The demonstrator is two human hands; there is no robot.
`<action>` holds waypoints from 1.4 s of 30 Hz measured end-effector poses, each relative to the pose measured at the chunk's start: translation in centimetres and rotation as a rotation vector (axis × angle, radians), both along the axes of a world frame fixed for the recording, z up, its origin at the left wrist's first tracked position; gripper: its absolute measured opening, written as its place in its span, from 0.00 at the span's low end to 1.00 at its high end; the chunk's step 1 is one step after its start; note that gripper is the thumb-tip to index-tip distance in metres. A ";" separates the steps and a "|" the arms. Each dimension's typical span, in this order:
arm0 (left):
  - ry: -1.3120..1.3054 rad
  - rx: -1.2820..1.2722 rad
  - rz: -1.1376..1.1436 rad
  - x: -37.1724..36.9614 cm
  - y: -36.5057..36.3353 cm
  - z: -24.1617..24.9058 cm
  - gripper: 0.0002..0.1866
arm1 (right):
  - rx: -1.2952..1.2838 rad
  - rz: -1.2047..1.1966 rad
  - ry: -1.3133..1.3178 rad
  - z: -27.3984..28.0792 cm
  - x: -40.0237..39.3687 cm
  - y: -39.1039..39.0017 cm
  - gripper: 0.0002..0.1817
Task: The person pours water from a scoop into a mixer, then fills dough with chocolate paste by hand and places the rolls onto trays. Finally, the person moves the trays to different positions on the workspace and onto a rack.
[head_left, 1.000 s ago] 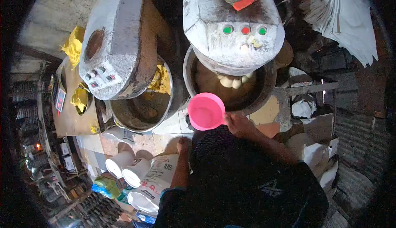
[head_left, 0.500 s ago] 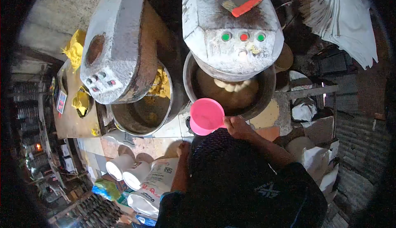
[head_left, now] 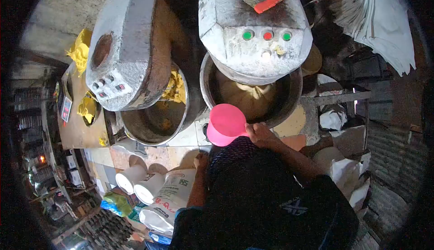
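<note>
A pink dipper (head_left: pixel 226 122) hangs by its handle from my right hand (head_left: pixel 258 135), which is closed round it. The dipper is at the near rim of the right mixer bowl (head_left: pixel 296 97), and its inside looks bare. In that bowl lies pale dough (head_left: pixel 253 97) under the head of a worn white mixer (head_left: pixel 262 37). My left hand (head_left: pixel 201 160) hangs low beside my body, above the floor tiles and near a white sack; its fingers look curled, but whether they hold anything is too small to tell.
At the left a second mixer (head_left: pixel 124 46) stands over a bowl (head_left: pixel 184 114) with yellow material. A wooden table (head_left: pixel 81 130) holds yellow plastic bags. White buckets (head_left: pixel 130 177) and a sack (head_left: pixel 174 195) stand at the lower left. A scraper with a red handle (head_left: pixel 271 2) lies on the right mixer.
The dough in the right bowl has changed shape and place under the mixer head. The view has shifted slightly. My right hand keeps hold of the dipper.
</note>
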State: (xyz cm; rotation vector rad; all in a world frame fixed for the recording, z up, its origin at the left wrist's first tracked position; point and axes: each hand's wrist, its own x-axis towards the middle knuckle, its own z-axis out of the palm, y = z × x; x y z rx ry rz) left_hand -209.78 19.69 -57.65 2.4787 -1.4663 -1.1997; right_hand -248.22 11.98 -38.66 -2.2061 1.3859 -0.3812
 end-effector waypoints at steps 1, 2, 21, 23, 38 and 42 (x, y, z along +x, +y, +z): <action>0.081 0.001 0.039 -0.2 -0.1 0.4 0.22 | -0.013 0.004 -0.011 0.0 -0.1 -0.1 0.20; 0.085 0.002 0.036 -0.5 -0.4 0.7 0.22 | -0.013 0.001 -0.006 -0.2 -0.2 -0.1 0.20; 0.022 -0.029 -0.026 -0.4 0.4 0.1 0.19 | 0.269 -0.055 -0.173 0.1 -0.2 -1.1 0.18; -0.004 0.011 -0.128 -0.2 0.7 -0.5 0.20 | 0.258 -0.025 -0.143 -0.4 -0.4 -0.9 0.18; -0.053 0.103 -0.071 -2.1 -1.3 2.5 0.20 | 0.434 -0.161 -0.268 2.6 -0.5 -1.3 0.20; -0.027 0.011 -0.100 -0.6 -0.3 -0.8 0.20 | 0.193 -0.143 -0.250 0.0 -0.3 -0.3 0.20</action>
